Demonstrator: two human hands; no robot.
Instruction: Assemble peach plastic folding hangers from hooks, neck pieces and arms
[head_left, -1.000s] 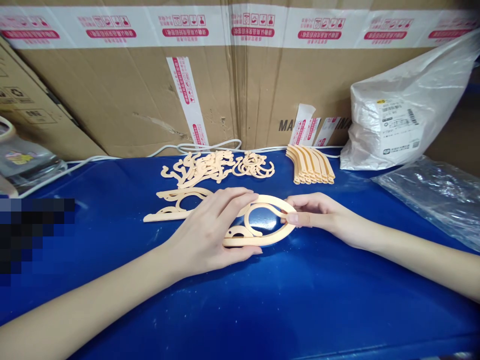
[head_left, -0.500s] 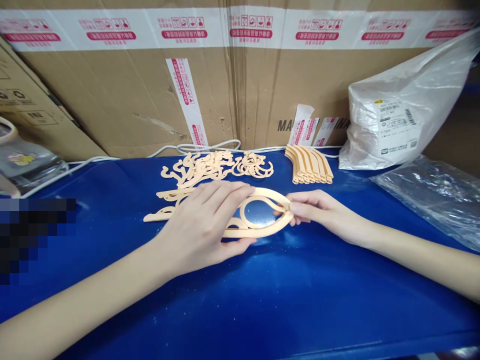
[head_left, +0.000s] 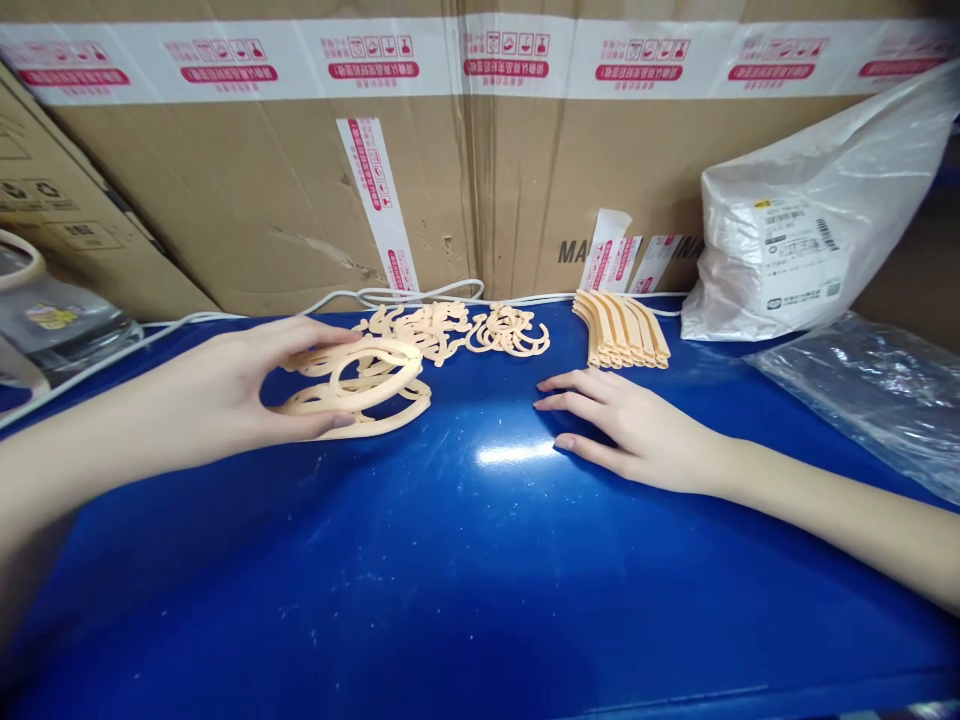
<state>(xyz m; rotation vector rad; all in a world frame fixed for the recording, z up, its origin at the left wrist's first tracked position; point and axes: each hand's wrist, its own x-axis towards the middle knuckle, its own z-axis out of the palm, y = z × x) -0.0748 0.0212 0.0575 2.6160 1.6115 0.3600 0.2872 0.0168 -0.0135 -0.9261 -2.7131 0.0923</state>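
Observation:
My left hand (head_left: 217, 395) grips a beige plastic folding hanger (head_left: 386, 386), thumb on the near side and fingers on the far side. Right beneath it, another similar looped beige piece (head_left: 409, 414) shows on the blue table; whether the two touch I cannot tell. My right hand (head_left: 637, 432) is open and holds nothing, palm down with fingers apart over the table. Just beyond its fingers stands a neat stack of curved beige hanger arms (head_left: 622, 330). A loose heap of small beige hook-shaped parts (head_left: 431, 328) lies behind the held hanger, with curved hooks (head_left: 511, 330) beside it.
A large cardboard box (head_left: 285, 200) walls off the back of the blue table (head_left: 450, 580). A white cable (head_left: 341, 297) runs along its foot. At right are a white plastic parcel (head_left: 795, 230) and clear plastic film (head_left: 877, 385). A clear container (head_left: 67, 310) stands at left.
My left hand has carried the hanger left, over the similar pieces there. My right hand has let go of the hanger's end and opened.

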